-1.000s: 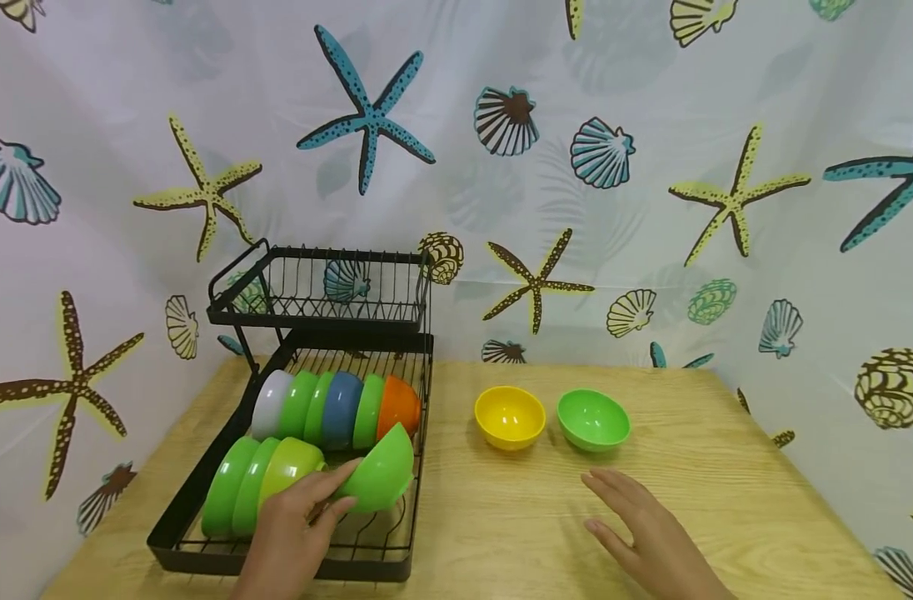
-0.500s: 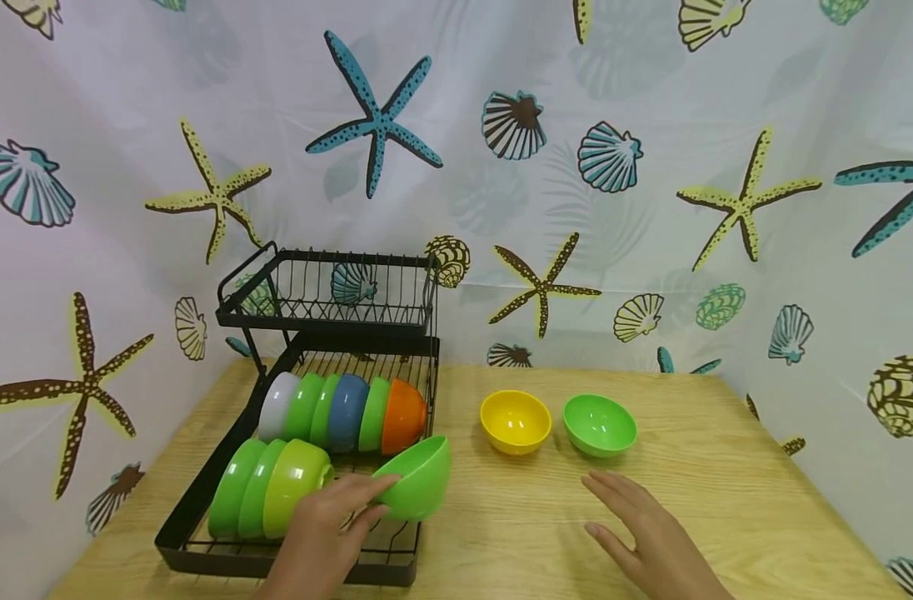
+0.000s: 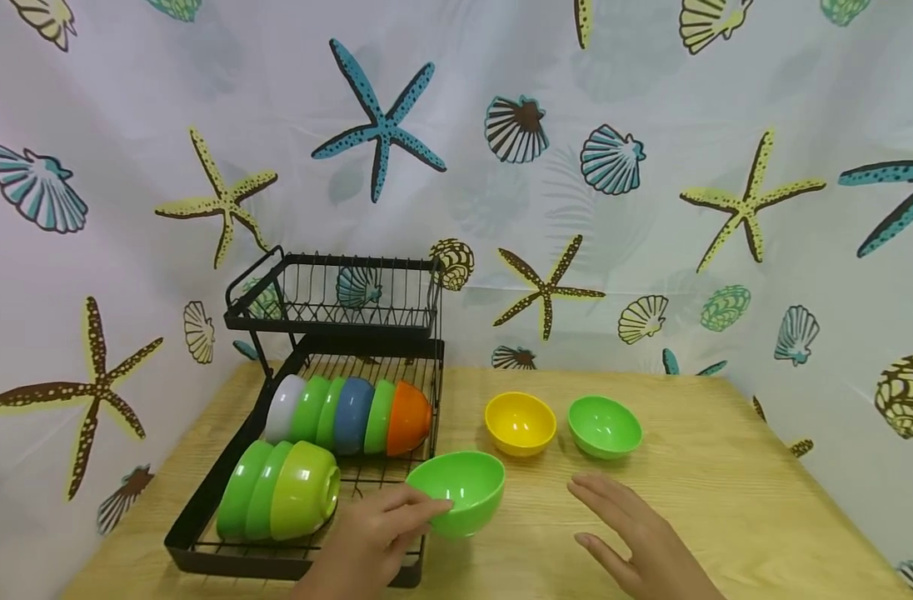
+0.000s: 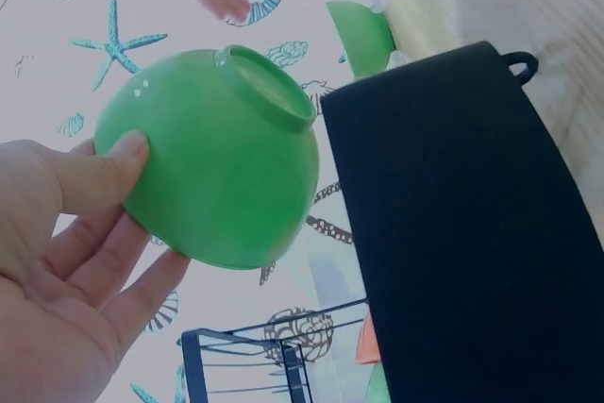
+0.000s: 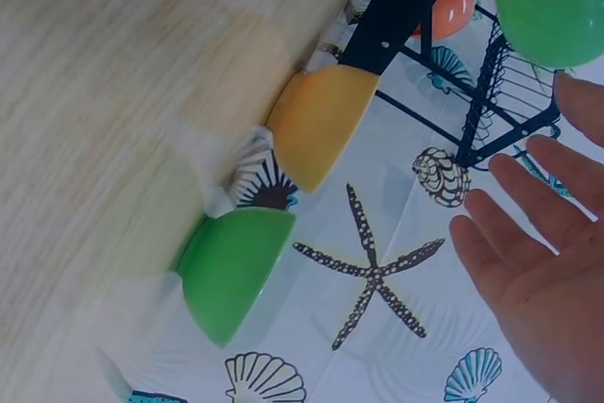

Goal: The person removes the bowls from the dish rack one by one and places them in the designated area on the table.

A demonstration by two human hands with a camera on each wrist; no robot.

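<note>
The left hand (image 3: 385, 533) reaches forward from the bottom edge and grips a green bowl (image 3: 464, 487) by its wall, the thumb laid along the outside and the other fingers at the rim, as the left wrist view shows. This bowl is held in the air by the rack's front right corner, mouth up and slightly tilted. The right hand (image 3: 632, 533) is released, its fingers extended and the thumb set apart from them, the palm turned toward the left hand; it hangs over the table (image 3: 756, 500), well apart from the held bowl. Beyond the hands two bowls stand side by side on the table, mouths up: one yellow bowl (image 3: 520, 425) and, just to its right, a second green bowl (image 3: 605, 427). To the left is one black rack (image 3: 239, 563) with two tiers. Its lower tier carries nine bowls on edge in two rows. The front row has three: two green and one lime bowl (image 3: 299, 492). The back row has six, from left to right a white bowl (image 3: 282, 408), two green, a blue bowl (image 3: 353, 417), another green and an orange bowl (image 3: 409, 419). That makes twelve bowls in view, seven of them green. Behind everything hangs a white cloth (image 3: 486, 50) printed with starfish and shells.
</note>
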